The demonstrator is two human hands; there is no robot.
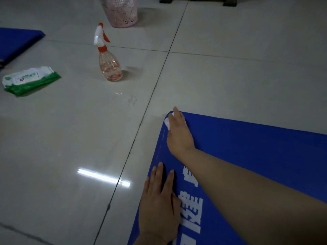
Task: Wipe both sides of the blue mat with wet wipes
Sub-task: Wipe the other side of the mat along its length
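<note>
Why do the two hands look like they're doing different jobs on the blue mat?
The right hand reaches to the far corner of the blue mat and presses a white wipe; the left hand holds nothing. The left hand lies nearer, at the mat's edge, fingers straight. Both rest on the mat.

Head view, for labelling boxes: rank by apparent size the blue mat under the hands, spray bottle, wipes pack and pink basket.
1. Blue mat, largest though cropped.
2. Wipes pack and spray bottle: similar, unranked.
Pink basket: cut off by the frame and farthest away, so unsure.
</note>
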